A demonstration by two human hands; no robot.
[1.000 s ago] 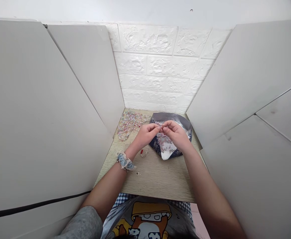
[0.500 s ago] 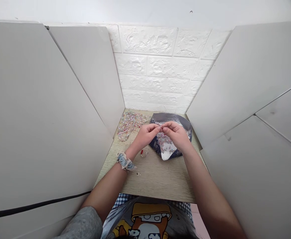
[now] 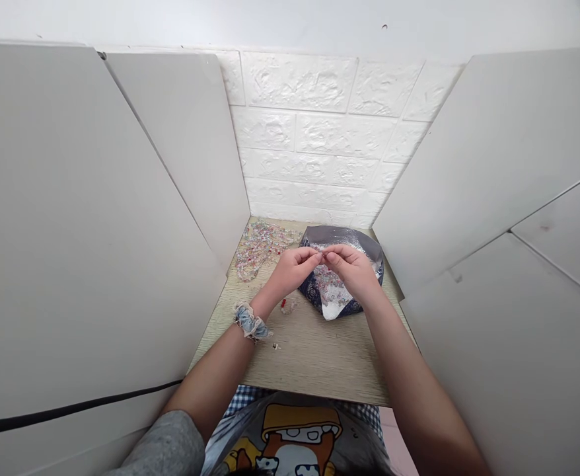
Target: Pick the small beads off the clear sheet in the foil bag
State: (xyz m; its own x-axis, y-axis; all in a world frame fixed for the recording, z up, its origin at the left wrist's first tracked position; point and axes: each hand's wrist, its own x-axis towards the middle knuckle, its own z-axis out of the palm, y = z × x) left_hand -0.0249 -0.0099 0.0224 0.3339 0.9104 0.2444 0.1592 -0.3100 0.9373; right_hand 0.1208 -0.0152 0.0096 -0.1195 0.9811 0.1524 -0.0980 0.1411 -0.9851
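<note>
My left hand and my right hand meet at the fingertips above a dark blue patterned cloth with a silvery lining. Whatever the pinched fingertips hold is too small to make out. Pale and pink beads lie on the white middle of the cloth, partly hidden under my right hand. A long spread of mixed beads sits on the board to the left of the cloth. A red bead and a few loose beads lie just below my left hand.
A light wood-grain board holds everything, walled by white panels at both sides and a white brick wall behind. A frilled blue scrunchie circles my left wrist. A black cable crosses the left panel.
My hands stay together at the fingertips, with only slight shifts. The whole view has drifted a little with my head. The beads and the cloth have not visibly moved.
</note>
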